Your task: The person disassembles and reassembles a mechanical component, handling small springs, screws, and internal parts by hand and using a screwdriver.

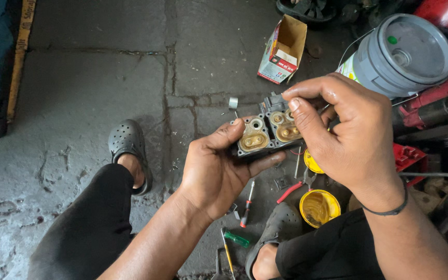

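Left hand [214, 171] cups a grey metal block w/ brass-coloured round holes [265, 132] from below, thumb on top, fingers wrapped under & partly hidden. Right hand [346, 137] pinches sth tiny at the block's top edge, too small to tell. Below: red-handled screwdriver [246, 205], green one [236, 239], yellow grease tin [319, 208]. Grey plastic bucket [403, 54] far right, cut off.

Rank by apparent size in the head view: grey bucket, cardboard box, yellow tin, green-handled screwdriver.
1. grey bucket
2. cardboard box
3. yellow tin
4. green-handled screwdriver
The tin and screwdriver lie nearer the camera than the box, so the lower ranks are unsure.
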